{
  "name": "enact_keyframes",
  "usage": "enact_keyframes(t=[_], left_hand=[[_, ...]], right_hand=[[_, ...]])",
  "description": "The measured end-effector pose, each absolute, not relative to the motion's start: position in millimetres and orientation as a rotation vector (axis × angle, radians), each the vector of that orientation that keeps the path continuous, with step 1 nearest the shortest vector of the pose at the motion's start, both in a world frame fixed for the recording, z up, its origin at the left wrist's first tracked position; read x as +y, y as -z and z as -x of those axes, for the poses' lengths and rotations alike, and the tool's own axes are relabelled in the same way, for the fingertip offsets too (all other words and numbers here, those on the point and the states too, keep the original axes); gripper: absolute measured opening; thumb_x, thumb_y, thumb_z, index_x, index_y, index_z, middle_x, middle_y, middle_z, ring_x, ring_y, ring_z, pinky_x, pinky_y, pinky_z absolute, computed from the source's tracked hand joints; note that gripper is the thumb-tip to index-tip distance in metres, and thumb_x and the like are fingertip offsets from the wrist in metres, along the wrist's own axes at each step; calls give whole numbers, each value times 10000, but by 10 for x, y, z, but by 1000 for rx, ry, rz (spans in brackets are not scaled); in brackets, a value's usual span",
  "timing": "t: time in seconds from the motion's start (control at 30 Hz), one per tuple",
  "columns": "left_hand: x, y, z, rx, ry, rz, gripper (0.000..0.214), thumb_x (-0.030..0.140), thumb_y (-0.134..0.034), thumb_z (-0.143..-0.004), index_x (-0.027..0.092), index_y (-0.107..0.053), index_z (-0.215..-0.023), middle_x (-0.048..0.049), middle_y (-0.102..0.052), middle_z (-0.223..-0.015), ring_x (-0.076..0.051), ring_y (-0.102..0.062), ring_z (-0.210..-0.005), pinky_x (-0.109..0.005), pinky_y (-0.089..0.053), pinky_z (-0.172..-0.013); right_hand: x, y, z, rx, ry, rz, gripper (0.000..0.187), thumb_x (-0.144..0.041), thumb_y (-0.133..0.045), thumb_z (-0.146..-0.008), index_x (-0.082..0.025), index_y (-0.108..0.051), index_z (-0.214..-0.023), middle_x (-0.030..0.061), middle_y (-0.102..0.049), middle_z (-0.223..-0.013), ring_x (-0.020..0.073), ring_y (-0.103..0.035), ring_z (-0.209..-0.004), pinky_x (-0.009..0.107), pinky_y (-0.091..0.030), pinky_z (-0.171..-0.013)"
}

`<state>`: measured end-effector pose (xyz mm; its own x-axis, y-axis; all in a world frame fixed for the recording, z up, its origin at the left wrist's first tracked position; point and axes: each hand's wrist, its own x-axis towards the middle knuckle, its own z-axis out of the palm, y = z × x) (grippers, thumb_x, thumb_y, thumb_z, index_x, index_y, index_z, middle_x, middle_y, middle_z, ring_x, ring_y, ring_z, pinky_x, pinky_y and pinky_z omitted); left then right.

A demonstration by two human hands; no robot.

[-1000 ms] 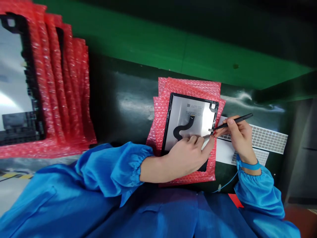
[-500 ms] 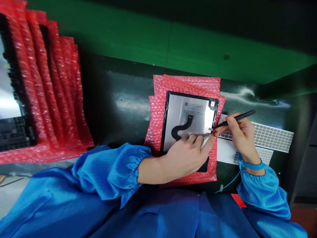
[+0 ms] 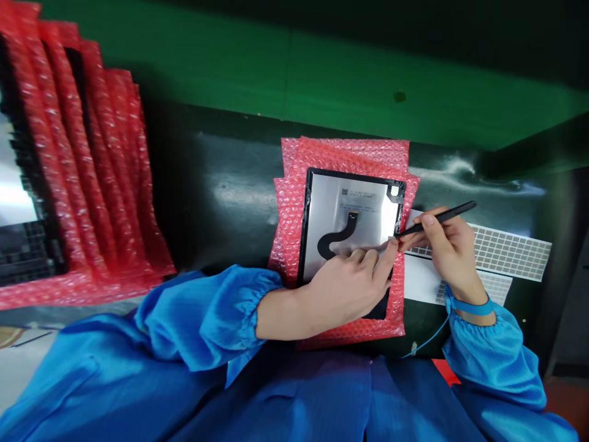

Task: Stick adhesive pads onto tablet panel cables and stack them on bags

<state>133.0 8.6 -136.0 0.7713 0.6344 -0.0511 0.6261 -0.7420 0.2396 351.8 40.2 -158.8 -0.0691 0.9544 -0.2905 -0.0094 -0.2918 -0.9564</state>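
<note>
A tablet screen panel [image 3: 373, 224] lies back side up, with a silver back, a black frame and a curved black flex cable [image 3: 340, 237]. My left hand [image 3: 346, 290] rests across its lower part, holding nothing that I can see. Its index finger stretches to the panel's right edge; the other fingers are partly bent. In my right hand [image 3: 448, 245] black tweezers [image 3: 453, 212] are pinched between thumb and fingers. Their tip meets the panel's right edge, close to my left index fingertip. Whatever lies under that fingertip is hidden.
Red bubble wrap [image 3: 291, 209] lies under the panel. Sheets of small grey squares [image 3: 510, 250] lie to the right, partly under my right hand. Several red bubble-wrap sleeves [image 3: 105, 184] stand at the left. A blue wrist strap [image 3: 473, 307] with a cord circles my right wrist.
My left index finger has shifted slightly up along the panel's right edge, toward the tweezers' tip. My right hand keeps the tweezers at nearly the same place. The view has shifted slightly.
</note>
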Motion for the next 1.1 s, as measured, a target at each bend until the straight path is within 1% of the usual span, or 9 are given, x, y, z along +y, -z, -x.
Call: enact_keyframes(t=[0.23,0.33,0.43,0.63,0.73,0.8,0.87,0.97,1.1], left_hand=[[97,1361,-1336,984,-9,-2680,595,342,-485,-1106,-53,-473,-1550,-195,-759,-1079,-289,-774,-873,-380,-613,-639],[110,1367,-1323,985,-3,-2655,630,358,-484,-1103,-73,-443,-1561,-223,-757,-1136,-291,-776,-884,-399,-622,-696],[141,1359,-1305,993,18,-2637,647,352,-527,-1084,-78,-440,-1561,-209,-768,-1140,-278,-775,-838,-399,-615,-686],[180,1253,-1385,1082,-19,-2696,580,399,-524,-1085,-28,-574,-1476,-193,-760,-1125,-299,-741,-918,-393,-579,-653],[98,1241,-1544,925,-149,-2828,580,395,-542,-1087,-7,-579,-1503,-227,-726,-1287,-312,-703,-1089,-414,-577,-836],[8,1281,-1674,719,-213,-2912,602,425,-568,-1078,17,-586,-1521,-239,-631,-1507,-341,-634,-1292,-451,-522,-1029],[-80,1346,-1787,578,-192,-2952,665,520,-582,-1060,30,-613,-1509,-227,-532,-1634,-378,-536,-1439,-484,-452,-1134],[-158,1437,-1877,532,-86,-2960,757,619,-580,-1034,23,-629,-1498,-224,-523,-1646,-394,-498,-1482,-496,-437,-1147],[-166,1471,-1867,534,-28,-2964,730,587,-597,-1030,35,-626,-1507,-207,-506,-1665,-378,-476,-1509,-493,-434,-1158]], right_hand=[[383,1633,-3584,-1052,-1402,1339,315,-587,-741,-987,-276,-703,-965,-15,-768,-683,217,-784,-557,336,-695,-545],[327,1514,-3674,-1075,-1284,1373,308,-563,-723,-1009,-256,-709,-980,-3,-784,-710,198,-772,-540,313,-684,-536],[190,1365,-3803,-1093,-1126,1417,277,-507,-729,-1022,-232,-714,-990,12,-802,-744,192,-781,-565,301,-671,-538],[-305,1333,-4138,-1152,-931,1598,208,-418,-732,-1037,-218,-738,-980,2,-780,-679,191,-778,-561,304,-673,-561],[-493,1448,-4289,-1186,-923,1685,206,-423,-697,-1057,-223,-731,-1022,8,-787,-702,210,-803,-620,327,-690,-599],[-545,1530,-4352,-1213,-912,1718,211,-438,-681,-1063,-232,-725,-1048,15,-801,-739,215,-809,-639,344,-700,-622],[-548,1592,-4381,-1231,-906,1731,215,-452,-676,-1062,-241,-715,-1056,20,-809,-763,220,-810,-648,359,-707,-634],[-517,1630,-4381,-1247,-918,1726,221,-463,-665,-1064,-245,-697,-1055,23,-815,-786,228,-814,-662,371,-711,-635],[-495,1618,-4362,-1268,-936,1737,233,-471,-658,-1067,-241,-693,-1065,26,-818,-801,228,-819,-680,368,-712,-648]])
